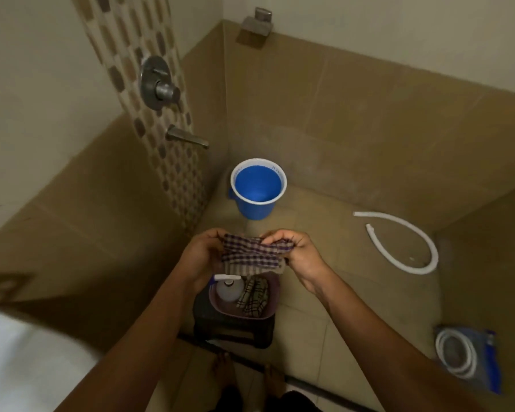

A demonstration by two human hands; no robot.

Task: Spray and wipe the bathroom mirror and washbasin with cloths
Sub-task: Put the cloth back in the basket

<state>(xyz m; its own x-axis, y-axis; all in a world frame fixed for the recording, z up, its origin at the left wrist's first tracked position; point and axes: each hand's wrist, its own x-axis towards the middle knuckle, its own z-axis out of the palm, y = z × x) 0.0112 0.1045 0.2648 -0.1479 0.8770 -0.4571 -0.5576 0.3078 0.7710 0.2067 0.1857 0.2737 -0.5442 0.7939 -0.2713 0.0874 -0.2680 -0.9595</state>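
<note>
A purple-and-white checked cotton cloth [254, 253] was recorded held above a mauve plastic basin [272, 307] on a small dark stool [235, 331], the left hand [204, 257] and right hand [298, 254] each pinched closed on an opposite end, a short way apart. In the basin were noted a clear plastic spray bottle [226, 288] and a second, black-and-cream checked cloth [254, 295]; a blue plastic bucket [257, 188] was listed beyond. The held cloth was judged light, limp and non-fragile, best gripped at corners or bunched; mirror and washbasin were not shown.
</note>
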